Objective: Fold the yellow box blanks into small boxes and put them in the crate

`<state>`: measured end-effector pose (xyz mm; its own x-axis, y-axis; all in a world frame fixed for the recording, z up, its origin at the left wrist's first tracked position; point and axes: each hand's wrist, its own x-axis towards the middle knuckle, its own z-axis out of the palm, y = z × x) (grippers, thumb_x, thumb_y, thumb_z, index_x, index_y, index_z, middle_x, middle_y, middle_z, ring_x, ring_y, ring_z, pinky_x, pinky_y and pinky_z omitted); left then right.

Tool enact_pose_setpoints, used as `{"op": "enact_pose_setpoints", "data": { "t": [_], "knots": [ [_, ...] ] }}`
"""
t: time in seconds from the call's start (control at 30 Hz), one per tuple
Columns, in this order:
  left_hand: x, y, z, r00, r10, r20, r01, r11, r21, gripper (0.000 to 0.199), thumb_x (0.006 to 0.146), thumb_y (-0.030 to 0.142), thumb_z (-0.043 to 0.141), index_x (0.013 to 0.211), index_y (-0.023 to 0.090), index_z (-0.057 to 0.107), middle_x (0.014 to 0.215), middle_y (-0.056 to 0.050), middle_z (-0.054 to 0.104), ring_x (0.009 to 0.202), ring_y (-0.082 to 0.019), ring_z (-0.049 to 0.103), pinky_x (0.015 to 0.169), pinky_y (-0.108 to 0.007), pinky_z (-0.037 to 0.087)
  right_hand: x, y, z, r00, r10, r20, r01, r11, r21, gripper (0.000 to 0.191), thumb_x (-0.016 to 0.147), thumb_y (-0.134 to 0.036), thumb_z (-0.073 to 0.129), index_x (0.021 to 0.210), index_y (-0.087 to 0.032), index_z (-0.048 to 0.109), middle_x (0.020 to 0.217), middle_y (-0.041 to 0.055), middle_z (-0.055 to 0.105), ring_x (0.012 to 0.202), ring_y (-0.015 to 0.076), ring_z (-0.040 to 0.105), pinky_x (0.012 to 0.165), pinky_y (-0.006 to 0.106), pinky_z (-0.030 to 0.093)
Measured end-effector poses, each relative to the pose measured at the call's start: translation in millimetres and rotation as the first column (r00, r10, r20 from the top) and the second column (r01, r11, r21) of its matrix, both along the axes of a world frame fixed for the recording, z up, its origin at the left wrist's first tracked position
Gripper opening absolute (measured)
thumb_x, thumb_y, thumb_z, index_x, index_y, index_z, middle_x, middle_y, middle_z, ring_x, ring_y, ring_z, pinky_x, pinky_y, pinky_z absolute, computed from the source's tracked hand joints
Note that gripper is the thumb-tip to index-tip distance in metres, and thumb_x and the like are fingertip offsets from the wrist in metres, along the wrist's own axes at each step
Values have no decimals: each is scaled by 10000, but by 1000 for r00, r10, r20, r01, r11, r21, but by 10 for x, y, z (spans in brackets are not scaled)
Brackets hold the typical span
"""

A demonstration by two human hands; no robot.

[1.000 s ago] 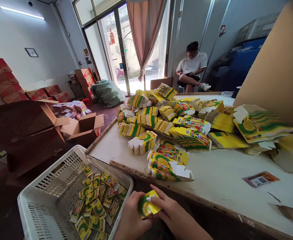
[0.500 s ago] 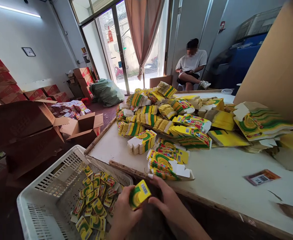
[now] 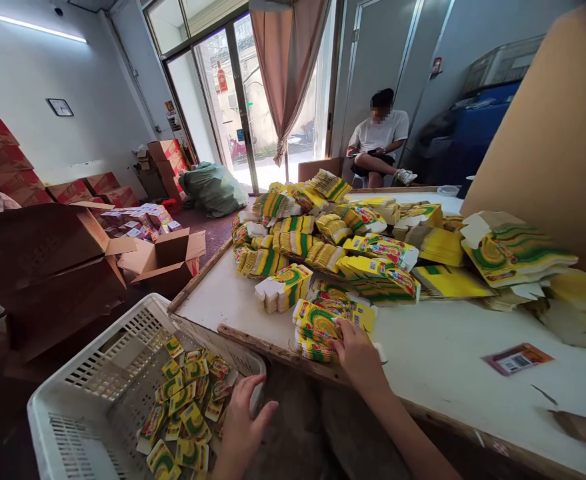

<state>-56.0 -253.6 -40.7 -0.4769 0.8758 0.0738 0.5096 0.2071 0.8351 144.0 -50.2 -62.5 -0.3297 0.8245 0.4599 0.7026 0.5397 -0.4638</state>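
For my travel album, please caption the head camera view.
Right hand on a stack of yellow cartons, left hand open near a white basket.

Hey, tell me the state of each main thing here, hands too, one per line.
Left hand: fingers spread, nothing visible in it
Right hand: fingers on the near stack, grip unclear
Near stack: overlapping cartons
Crate: partly filled
Crate's cartons: loose, jumbled
Floor box: flaps open
Green bag: bulging
Curtain: gathered near its lower end
Ceiling light: lit
Person: seated

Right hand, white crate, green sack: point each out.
Right hand (image 3: 359,356): head view, back of the hand.
White crate (image 3: 39,399): head view, rim's left corner.
Green sack (image 3: 213,191): head view, middle of its side.
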Motion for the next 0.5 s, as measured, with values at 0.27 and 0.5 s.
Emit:
{"op": "enact_pose_setpoints", "data": {
  "t": [0.27,0.5],
  "knots": [
    [364,188,238,960,-152,234,164,986,-32,368,758,292,694,1118,213,696,1168,-107,710,1128,-288,630,1040,-448,461,11,-33,134,974,-27,-226,14,998,-58,239,869,-264,489,1091,-183,521,957,139,660,859,301,644,754,447,528],
    [517,423,111,653,-192,733,-61,951,304,660,676,665,713,1130,191,646,1108,-128,700,1074,-294,648,963,-441,513,-174,-808,578,756,314,-575,-582,724,-370,357,805,-220,611,1138,-212,481,796,3,618,687,182,608,645,292,500]
  ]
}}
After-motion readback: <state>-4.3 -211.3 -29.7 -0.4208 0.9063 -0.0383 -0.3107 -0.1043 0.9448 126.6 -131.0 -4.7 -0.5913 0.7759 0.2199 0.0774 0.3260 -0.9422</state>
